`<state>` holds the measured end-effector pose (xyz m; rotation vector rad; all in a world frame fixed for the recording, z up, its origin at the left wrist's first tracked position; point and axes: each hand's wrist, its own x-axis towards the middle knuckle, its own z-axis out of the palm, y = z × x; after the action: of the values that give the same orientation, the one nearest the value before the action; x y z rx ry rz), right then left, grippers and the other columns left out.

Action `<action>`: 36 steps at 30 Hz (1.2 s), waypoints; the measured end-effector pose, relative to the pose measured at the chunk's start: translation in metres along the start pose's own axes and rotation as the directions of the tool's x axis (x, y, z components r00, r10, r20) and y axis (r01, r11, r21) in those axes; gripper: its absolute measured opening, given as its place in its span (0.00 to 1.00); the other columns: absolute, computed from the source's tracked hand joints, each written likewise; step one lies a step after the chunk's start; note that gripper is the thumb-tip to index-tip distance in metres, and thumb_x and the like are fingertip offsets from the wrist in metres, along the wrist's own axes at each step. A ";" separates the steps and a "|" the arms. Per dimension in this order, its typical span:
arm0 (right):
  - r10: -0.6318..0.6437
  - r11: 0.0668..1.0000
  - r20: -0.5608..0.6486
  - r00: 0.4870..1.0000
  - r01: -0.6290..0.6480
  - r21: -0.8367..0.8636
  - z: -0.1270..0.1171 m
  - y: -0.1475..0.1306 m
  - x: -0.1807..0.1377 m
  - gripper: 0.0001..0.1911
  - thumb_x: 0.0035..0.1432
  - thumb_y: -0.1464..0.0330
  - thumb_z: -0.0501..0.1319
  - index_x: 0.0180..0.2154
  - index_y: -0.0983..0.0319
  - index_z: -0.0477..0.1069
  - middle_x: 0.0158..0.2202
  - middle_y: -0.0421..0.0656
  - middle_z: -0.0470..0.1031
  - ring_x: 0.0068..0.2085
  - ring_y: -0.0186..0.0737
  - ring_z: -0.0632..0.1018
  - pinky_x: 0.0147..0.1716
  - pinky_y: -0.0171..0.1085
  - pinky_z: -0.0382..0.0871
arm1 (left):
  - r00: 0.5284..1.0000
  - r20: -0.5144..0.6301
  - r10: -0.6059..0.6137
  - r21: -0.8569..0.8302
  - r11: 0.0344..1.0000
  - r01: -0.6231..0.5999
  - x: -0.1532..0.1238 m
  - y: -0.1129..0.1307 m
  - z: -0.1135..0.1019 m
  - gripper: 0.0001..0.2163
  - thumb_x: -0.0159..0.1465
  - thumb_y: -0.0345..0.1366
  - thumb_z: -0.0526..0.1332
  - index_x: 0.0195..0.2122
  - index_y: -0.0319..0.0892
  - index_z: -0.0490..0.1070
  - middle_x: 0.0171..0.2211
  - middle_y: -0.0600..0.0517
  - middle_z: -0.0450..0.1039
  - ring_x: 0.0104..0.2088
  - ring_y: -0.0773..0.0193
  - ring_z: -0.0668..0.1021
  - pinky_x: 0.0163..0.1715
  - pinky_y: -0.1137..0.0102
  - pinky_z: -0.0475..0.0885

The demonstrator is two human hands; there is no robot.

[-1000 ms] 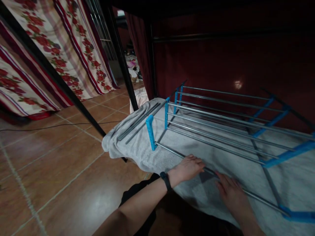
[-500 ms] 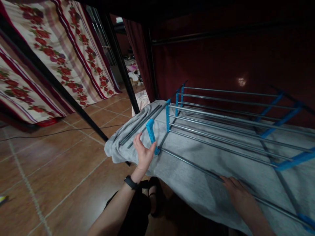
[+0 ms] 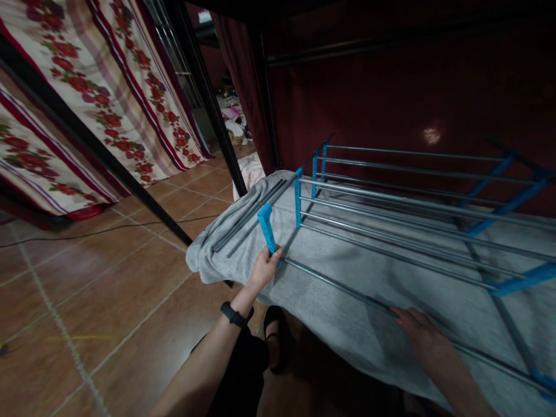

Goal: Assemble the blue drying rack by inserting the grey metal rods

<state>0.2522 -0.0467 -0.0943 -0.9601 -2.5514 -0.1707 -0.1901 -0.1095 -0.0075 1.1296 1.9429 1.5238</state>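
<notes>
A rack of grey metal tubes and blue plastic brackets lies on a grey blanket (image 3: 339, 324). My left hand (image 3: 264, 267) is closed around the lower end of a blue plastic bracket (image 3: 267, 229) at the rack's near left corner. From that corner a long metal tube (image 3: 328, 282) runs right to another blue bracket (image 3: 542, 383). My right hand (image 3: 423, 333) has its fingers over this tube, farther along; its underside is hidden. Behind, several parallel tubes (image 3: 391, 200) join upright blue brackets (image 3: 297, 200) on the left to slanted ones (image 3: 527, 279) on the right.
Loose grey tubes (image 3: 247, 223) lie on the blanket's left end. A black metal post (image 3: 212, 110) and a slanting black bar (image 3: 99, 153) stand left. Beyond are a tiled floor (image 3: 130, 301) with a thin cable (image 3: 108, 230) and a flowered curtain (image 3: 125, 104). A dark red wall (image 3: 369, 110) stands behind.
My left hand, open beside the blue bracket before, has closed around its lower end. My right hand stays on the long tube. The view has shifted slightly.
</notes>
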 end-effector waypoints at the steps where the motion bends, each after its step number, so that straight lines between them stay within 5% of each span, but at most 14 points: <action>1: -0.002 1.000 -0.003 1.000 0.002 0.000 0.000 -0.001 0.000 0.17 0.67 0.72 0.51 0.52 0.59 0.72 0.45 0.47 0.78 0.43 0.40 0.79 0.44 0.40 0.75 | 1.000 -0.003 0.002 0.003 1.000 -0.002 0.000 0.001 0.000 0.11 0.60 0.44 0.62 0.36 0.42 0.71 0.28 0.52 0.75 0.32 0.61 0.76 0.36 0.67 0.71; 11: 0.037 0.999 -0.006 0.999 -0.037 -0.037 0.008 -0.008 -0.003 0.18 0.66 0.72 0.50 0.50 0.57 0.74 0.44 0.46 0.79 0.43 0.41 0.79 0.46 0.42 0.74 | 0.993 0.088 -0.081 -0.035 0.996 0.085 -0.001 -0.001 -0.008 0.17 0.58 0.47 0.65 0.42 0.39 0.75 0.34 0.50 0.76 0.36 0.61 0.75 0.39 0.66 0.70; 18: 0.025 1.000 -0.011 1.000 -0.025 0.009 0.011 -0.003 -0.005 0.18 0.66 0.72 0.50 0.51 0.57 0.74 0.45 0.46 0.78 0.43 0.41 0.79 0.46 0.42 0.74 | 0.959 0.201 -0.201 -0.096 0.970 0.223 0.000 -0.003 -0.020 0.17 0.51 0.37 0.69 0.42 0.38 0.78 0.34 0.49 0.78 0.36 0.60 0.77 0.41 0.64 0.71; 24: 0.035 0.999 -0.017 0.999 -0.034 0.029 0.007 -0.002 -0.004 0.18 0.67 0.70 0.51 0.51 0.57 0.74 0.43 0.45 0.78 0.41 0.39 0.79 0.43 0.40 0.75 | 0.949 0.292 -0.121 -0.001 0.992 0.127 0.006 -0.009 -0.024 0.15 0.45 0.28 0.65 0.36 0.41 0.78 0.36 0.51 0.80 0.40 0.58 0.79 0.46 0.64 0.73; 36: 0.035 0.997 0.009 0.999 -0.035 0.064 0.004 -0.002 -0.004 0.18 0.67 0.70 0.50 0.50 0.57 0.75 0.44 0.46 0.79 0.43 0.41 0.79 0.44 0.40 0.74 | 0.949 0.287 -0.129 0.170 0.982 0.082 0.011 -0.015 -0.023 0.13 0.45 0.24 0.63 0.31 0.42 0.77 0.29 0.54 0.78 0.33 0.62 0.79 0.40 0.67 0.75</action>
<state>0.2521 -0.0496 -0.0990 -0.9825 -2.5290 -0.0753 -0.2184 -0.1153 -0.0127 1.2186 1.9049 1.0899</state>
